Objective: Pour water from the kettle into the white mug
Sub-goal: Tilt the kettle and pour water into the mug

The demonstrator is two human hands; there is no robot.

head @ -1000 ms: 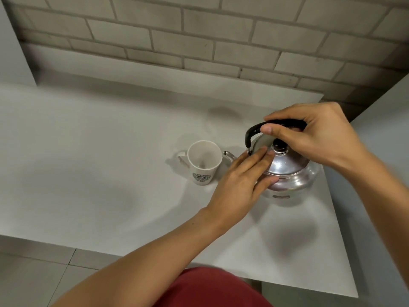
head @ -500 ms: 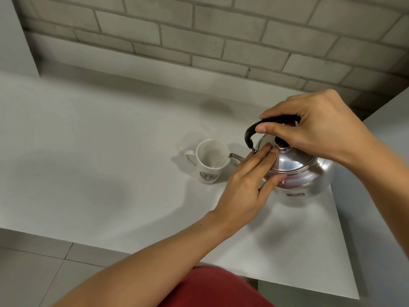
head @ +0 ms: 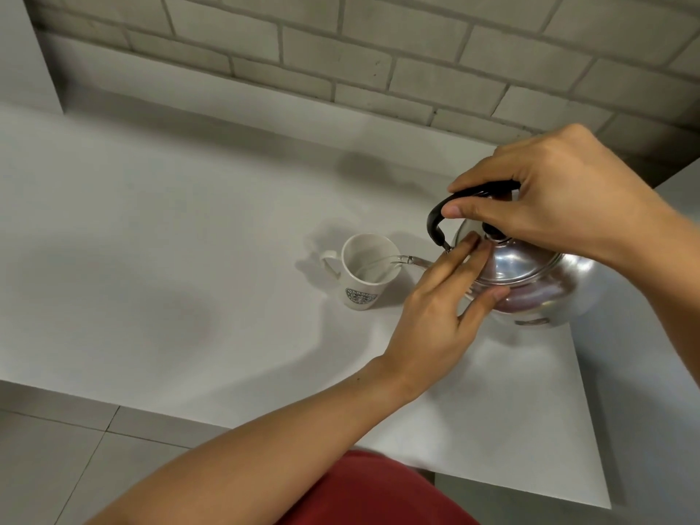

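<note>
Here the right hand (head: pixel 560 206) grips the kettle (head: pixel 530 282) handle, tilting it near the table (head: pixel 151 259) edge; the left hand (head: pixel 435 316), fingers extended, presses its lid; water arcs into the white mug (head: pixel 365 274).

The mug (head: pixel 365 274) stands on the desk (head: pixel 151 259), left of the right grip (head: pixel 560 206). The kettle (head: pixel 530 282) hangs under that grip, its spout (head: pixel 414 261) over the mug's rim. The left grip (head: pixel 435 312) lies against the kettle's lid.

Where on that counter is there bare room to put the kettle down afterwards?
The white counter is bare left of the white mug and toward its near edge. It is crowded on the right, where the kettle and both hands sit near the corner.
</note>
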